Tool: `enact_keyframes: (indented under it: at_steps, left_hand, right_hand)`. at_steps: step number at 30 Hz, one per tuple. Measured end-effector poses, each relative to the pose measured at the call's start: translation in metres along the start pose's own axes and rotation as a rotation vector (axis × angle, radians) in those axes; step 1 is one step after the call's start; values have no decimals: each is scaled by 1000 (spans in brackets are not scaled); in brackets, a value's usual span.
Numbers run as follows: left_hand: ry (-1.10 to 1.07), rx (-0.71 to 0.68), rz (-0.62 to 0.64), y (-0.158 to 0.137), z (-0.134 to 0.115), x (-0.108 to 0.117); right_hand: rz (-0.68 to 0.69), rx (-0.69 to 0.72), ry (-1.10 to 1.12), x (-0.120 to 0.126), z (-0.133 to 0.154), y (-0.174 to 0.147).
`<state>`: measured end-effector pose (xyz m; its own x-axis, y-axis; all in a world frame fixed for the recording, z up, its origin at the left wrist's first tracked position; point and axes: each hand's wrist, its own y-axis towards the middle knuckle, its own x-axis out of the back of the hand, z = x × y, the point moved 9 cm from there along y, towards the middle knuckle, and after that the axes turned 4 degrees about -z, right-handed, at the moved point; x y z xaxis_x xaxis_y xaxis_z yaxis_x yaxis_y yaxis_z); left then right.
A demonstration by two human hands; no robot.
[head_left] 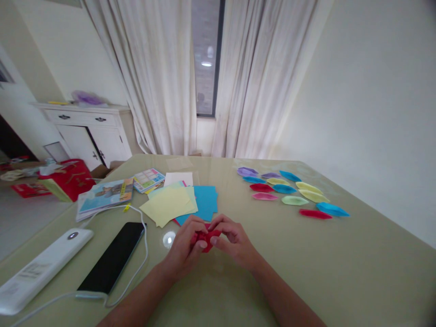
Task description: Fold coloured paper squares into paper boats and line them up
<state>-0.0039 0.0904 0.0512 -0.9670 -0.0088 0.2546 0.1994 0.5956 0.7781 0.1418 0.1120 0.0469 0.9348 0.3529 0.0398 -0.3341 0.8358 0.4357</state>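
Both hands meet over the near middle of the table, holding one piece of folded red paper [207,245] between them. My left hand [186,247] grips its left side, thumb in front and fingers curled behind. The right side is pinched by the thumb and curled fingers of my right hand [235,238]. Fingers cover much of the paper, so its full shape is hidden. Just beyond the hands lies a fanned pile of paper sheets, with yellow sheets [170,204] on top and blue sheets [205,202] to the right.
Several folded paper boats, such as a blue one [332,209] and a red one [315,214], lie at the right. A black phone [114,259], a white power bank [44,268] with a cable, and booklets [107,197] occupy the left. Curtains [163,77] hang behind the table.
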Motion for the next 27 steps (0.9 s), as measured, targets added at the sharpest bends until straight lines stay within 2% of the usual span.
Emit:
enact_keyframes:
  at_steps: [11,27]
  left_hand:
    - [12,50,28,3,6,-9]
    - [18,95,29,3,10,-10]
  right_hand:
    - [27,-26,-43,-7,1,0]
    - [60,-92,58,-7,-6,-1]
